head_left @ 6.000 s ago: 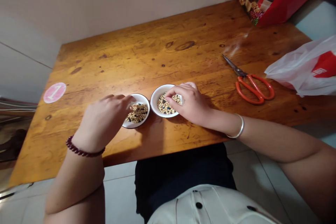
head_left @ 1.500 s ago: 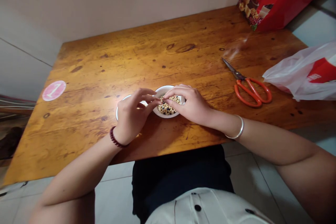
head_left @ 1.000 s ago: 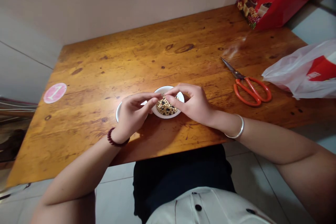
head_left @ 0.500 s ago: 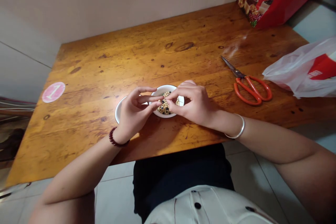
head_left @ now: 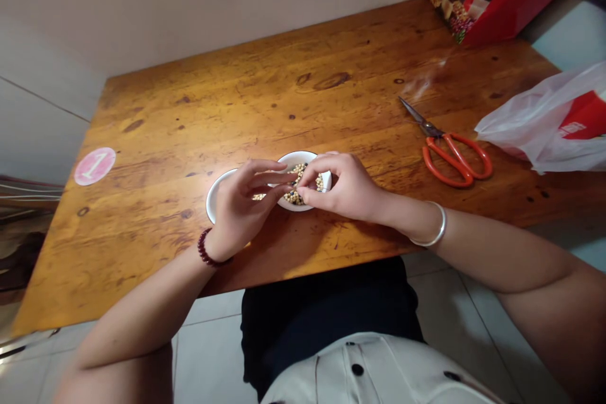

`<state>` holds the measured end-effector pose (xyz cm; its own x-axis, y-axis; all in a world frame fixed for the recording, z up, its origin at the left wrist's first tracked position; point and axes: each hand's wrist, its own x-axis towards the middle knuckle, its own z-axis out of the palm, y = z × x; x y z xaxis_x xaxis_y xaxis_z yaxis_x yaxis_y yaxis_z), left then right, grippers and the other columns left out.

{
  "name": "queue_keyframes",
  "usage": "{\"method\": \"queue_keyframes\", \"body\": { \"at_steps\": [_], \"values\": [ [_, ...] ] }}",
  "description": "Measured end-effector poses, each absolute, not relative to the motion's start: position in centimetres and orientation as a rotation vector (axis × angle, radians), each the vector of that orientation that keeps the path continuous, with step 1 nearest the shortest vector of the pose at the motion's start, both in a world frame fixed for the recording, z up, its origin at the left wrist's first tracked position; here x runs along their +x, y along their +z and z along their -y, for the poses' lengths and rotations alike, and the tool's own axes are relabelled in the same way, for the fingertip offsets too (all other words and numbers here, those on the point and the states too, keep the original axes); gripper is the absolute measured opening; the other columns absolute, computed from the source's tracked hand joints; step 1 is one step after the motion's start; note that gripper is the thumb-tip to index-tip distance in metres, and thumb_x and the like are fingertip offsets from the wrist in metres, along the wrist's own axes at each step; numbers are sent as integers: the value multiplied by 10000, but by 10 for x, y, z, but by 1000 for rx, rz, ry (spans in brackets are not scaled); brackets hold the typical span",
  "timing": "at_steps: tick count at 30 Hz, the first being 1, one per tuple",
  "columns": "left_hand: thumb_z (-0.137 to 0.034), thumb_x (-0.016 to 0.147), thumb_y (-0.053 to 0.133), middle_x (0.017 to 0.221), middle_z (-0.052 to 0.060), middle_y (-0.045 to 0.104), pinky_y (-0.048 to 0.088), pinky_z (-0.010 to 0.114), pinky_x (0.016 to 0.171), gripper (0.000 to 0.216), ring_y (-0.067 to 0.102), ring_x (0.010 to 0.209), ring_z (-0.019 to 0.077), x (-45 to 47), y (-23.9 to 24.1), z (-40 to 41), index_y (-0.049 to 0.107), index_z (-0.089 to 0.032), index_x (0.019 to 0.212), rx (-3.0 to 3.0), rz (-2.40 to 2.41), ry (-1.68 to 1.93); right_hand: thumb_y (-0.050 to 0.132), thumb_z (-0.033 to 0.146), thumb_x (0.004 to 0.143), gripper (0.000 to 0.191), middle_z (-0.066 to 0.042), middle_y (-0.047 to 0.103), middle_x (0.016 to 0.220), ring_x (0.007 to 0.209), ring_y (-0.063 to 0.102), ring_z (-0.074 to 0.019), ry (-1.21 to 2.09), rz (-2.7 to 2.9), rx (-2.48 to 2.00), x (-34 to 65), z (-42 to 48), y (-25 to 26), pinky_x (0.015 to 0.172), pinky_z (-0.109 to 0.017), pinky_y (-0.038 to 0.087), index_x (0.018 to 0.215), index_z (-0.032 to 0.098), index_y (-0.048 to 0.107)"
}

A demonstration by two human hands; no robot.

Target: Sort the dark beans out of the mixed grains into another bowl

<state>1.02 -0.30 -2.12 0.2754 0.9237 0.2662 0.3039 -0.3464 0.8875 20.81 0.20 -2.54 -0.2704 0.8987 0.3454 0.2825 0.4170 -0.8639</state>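
**Wooden table (head_left: 237, 101): handwork at the near edge**

The table is varnished wood with dark knots and worn, streaky grain. A glossy red bag (head_left: 511, 0), printed with food pictures, stands at the far right corner; nearer lies a crumpled, translucent plastic bag (head_left: 525, 120) with a red patch. Scissors (head_left: 436, 134) with dark metal blades and looped orange handles lie beside it.

The left hand (head_left: 239, 202) arches over the left bowl (head_left: 213, 202), fingers parted, thumb toward the right hand (head_left: 348, 189). The right thumb and forefinger curve into a narrow ring; whether either hand grips anything cannot be determined. The right bowl (head_left: 284, 165), white, round and dark-rimmed, sits beneath the fingertips.

A pink disc (head_left: 95, 166) bears a white "1". Wrists: smooth silvery bangle (head_left: 444, 222) right, dark red bead bracelet (head_left: 204, 251) left. Small round beans (head_left: 294, 199), pale and dark mixed, lie in the right bowl; pale ones show in the left.
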Motion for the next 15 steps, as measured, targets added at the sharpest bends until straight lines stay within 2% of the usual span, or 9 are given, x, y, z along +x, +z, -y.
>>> {"method": "queue_keyframes", "body": {
  "at_steps": [4,7,11,15],
  "values": [
    [-302,858,723,981,74,763,639,262,727,273,747,956,204,8,-20,2,620,-203,1091,1820,-1062,1049,718,245,747,53,13,740,727,676,656,-131,940,1748,-1044,208,-3,-29,645,-242,469,731,204,748],
    [-343,871,704,952,80,764,637,255,704,307,751,904,192,8,-17,-2,604,-204,1126,1702,-1048,1015,714,269,783,75,3,764,812,758,694,-148,946,1735,-1042,207,-4,-33,704,-255,495,790,209,757],
    [-386,789,780,886,67,757,635,247,657,417,751,852,193,8,-16,-7,587,-205,1111,1565,-1074,997,698,289,825,101,-8,778,899,841,719,-167,977,1727,-1029,206,-6,-38,765,-283,522,854,215,761],
    [-381,778,787,880,55,740,624,237,657,405,746,844,183,8,-16,-8,578,-208,1079,1569,-1075,995,709,275,826,101,-24,784,942,891,725,-177,962,1729,-1019,206,-7,-41,814,-303,538,881,216,771]
  ]
}}
